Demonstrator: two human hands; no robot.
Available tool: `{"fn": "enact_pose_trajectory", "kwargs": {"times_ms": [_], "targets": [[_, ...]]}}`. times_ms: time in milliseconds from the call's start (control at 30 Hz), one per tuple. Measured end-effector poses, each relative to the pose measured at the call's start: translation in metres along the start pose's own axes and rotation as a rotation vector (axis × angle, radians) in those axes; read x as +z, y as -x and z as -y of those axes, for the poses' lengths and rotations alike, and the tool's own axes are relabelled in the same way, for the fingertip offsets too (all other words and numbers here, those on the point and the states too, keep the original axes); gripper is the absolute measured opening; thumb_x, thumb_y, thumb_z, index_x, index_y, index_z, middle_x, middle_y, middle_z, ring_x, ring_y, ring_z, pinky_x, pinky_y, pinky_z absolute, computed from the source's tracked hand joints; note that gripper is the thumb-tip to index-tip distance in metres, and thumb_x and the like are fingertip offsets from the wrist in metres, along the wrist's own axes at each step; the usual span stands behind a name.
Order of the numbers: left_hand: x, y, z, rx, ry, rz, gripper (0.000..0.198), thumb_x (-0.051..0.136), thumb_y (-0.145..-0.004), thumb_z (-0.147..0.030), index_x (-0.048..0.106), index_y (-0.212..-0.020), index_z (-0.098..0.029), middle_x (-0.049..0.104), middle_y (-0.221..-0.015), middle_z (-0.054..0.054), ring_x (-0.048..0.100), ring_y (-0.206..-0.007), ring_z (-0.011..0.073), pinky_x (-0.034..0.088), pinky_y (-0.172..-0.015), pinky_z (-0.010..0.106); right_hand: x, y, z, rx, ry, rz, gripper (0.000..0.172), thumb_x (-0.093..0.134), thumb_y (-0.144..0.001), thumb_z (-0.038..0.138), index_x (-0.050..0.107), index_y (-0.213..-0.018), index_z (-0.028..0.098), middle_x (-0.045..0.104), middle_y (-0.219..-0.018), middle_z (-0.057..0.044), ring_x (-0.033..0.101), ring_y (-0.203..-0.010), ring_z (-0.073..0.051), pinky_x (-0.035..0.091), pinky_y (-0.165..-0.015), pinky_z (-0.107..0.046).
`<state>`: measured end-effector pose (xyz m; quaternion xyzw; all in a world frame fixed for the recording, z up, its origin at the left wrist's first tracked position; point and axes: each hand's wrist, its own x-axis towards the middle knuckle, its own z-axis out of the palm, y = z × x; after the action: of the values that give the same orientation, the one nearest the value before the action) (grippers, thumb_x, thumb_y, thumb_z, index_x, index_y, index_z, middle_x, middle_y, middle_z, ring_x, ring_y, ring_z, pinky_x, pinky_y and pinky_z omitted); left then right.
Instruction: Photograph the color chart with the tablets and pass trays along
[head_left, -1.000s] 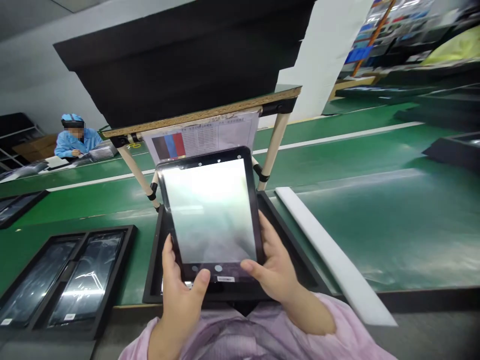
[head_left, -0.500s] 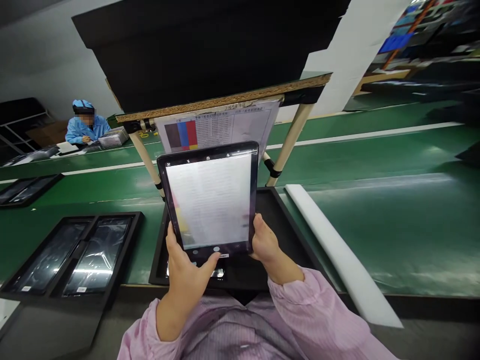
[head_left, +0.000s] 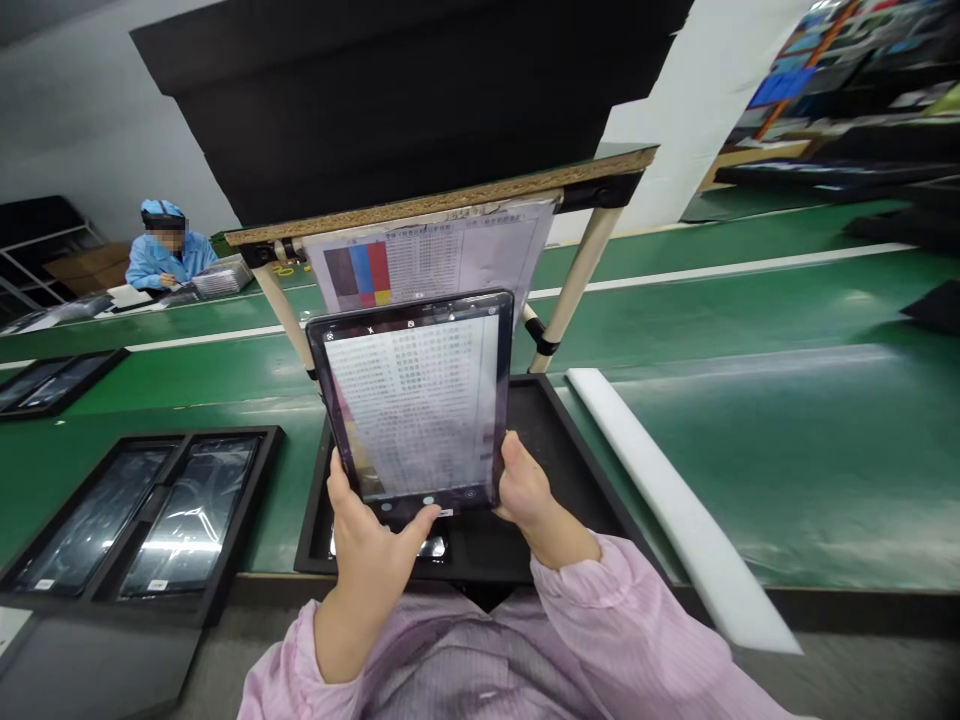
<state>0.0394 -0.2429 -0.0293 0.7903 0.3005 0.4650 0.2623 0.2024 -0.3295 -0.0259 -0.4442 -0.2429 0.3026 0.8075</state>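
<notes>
Upright between my hands is a black-framed tablet (head_left: 416, 405), its camera screen showing lines of printed text. My left hand (head_left: 367, 540) grips its lower left edge, the thumb lying along the bottom near the shutter button. The lower right edge is held by my right hand (head_left: 529, 495), thumb on the front and fingers hidden behind. Just behind the tablet hangs a printed sheet (head_left: 502, 250) with grey, blue, red and yellow blocks, partly covered by it. Below lies a black tray (head_left: 570, 480); a shiny item in its left part is mostly hidden by my left hand.
A black two-compartment tray (head_left: 274, 450) with two wrapped tablets stands at left, another tray (head_left: 60, 380) beyond it. A white foam strip (head_left: 675, 500) lies right on the green bench (head_left: 787, 440). Pale posts (head_left: 585, 260) hold a board overhead. A person in blue (head_left: 169, 260) sits far left.
The tablet's screen has gone from a pale blur to readable lines of text. Both hands keep their hold; the view has shifted slightly.
</notes>
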Motion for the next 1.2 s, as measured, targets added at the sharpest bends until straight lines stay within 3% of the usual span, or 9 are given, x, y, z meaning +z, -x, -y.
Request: {"fn": "enact_pose_trajectory", "kwargs": {"times_ms": [333,533,667,733,800,900,1000,1200], "targets": [[0.0,0.001,0.003,-0.001,0.04,0.008,0.118,0.084,-0.072,-0.048,0.008,-0.158,-0.02,0.025,-0.159,0.025,0.032,-0.148,0.0378,0.032,-0.119,0.055,-0.002,0.0,-0.003,-0.007,0.064,0.015,0.075,0.058,-0.072,0.089,0.068,-0.102,0.021,0.074,-0.101,-0.012,0.063,-0.12,-0.035,0.058,-0.096,-0.05],[-0.002,0.002,0.006,0.002,0.105,0.025,0.112,0.082,-0.076,-0.047,0.011,-0.157,-0.019,0.031,-0.156,0.026,0.037,-0.146,0.0365,0.033,-0.118,0.054,-0.002,0.0,-0.001,-0.021,0.09,0.051,0.077,0.053,-0.075,0.09,0.069,-0.107,0.021,0.074,-0.102,-0.013,0.064,-0.119,-0.034,0.058,-0.096,-0.05],[-0.012,0.001,0.022,-0.02,0.331,0.055,0.08,0.07,-0.088,-0.048,0.032,-0.151,-0.019,0.046,-0.148,0.021,0.047,-0.139,0.03,0.038,-0.116,0.045,-0.003,0.006,0.002,-0.061,0.096,0.102,0.076,0.048,-0.082,0.086,0.069,-0.116,0.021,0.073,-0.112,-0.013,0.061,-0.124,-0.034,0.056,-0.1,-0.05],[-0.02,-0.004,0.029,-0.133,0.559,0.049,0.061,0.062,-0.092,-0.053,0.046,-0.143,-0.024,0.059,-0.137,0.015,0.058,-0.128,0.0252,0.045,-0.109,0.039,-0.002,0.013,0.005,-0.072,0.099,0.135,0.075,0.047,-0.086,0.083,0.069,-0.121,0.021,0.07,-0.121,-0.013,0.057,-0.128,-0.034,0.053,-0.104,-0.05],[-0.026,-0.011,0.031,-0.339,0.792,0.012,0.053,0.06,-0.092,-0.056,0.054,-0.138,-0.03,0.067,-0.129,0.009,0.064,-0.118,0.0219,0.051,-0.101,0.035,-0.001,0.022,0.011,-0.104,0.118,0.184,0.071,0.045,-0.092,0.077,0.064,-0.132,0.022,0.061,-0.138,-0.01,0.048,-0.138,-0.032,0.047,-0.112,-0.049],[-0.028,-0.019,0.023,-0.591,1.003,-0.019,0.053,0.067,-0.087,-0.053,0.056,-0.138,-0.039,0.069,-0.13,0.002,0.066,-0.115,0.0197,0.054,-0.096,0.031,0.004,0.034,0.03,-0.256,0.272,0.266,0.062,0.038,-0.102,0.062,0.038,-0.156,0.03,0.033,-0.161,-0.001,0.028,-0.15,-0.025,0.028,-0.124,-0.045],[-0.024,-0.019,0.012,-0.694,1.1,0.024,0.052,0.073,-0.084,-0.049,0.061,-0.134,-0.041,0.069,-0.132,0.001,0.065,-0.117,0.0204,0.055,-0.095,0.031,0.006,0.036,0.056,-0.424,0.533,0.346,0.063,0.031,-0.106,0.053,0.014,-0.162,0.029,0.023,-0.164,0.0,0.027,-0.15,-0.022,0.023,-0.126,-0.042],[-0.016,-0.005,0.009,-0.814,1.126,0.078,0.054,0.08,-0.075,-0.049,0.068,-0.126,-0.039,0.069,-0.133,0.003,0.066,-0.117,0.0231,0.056,-0.096,0.033,0.002,0.022,0.085,-0.611,0.847,0.33,0.066,0.033,-0.108,0.046,0.003,-0.162,0.025,0.019,-0.165,-0.003,0.029,-0.149,-0.02,0.031,-0.122,-0.034]]}}
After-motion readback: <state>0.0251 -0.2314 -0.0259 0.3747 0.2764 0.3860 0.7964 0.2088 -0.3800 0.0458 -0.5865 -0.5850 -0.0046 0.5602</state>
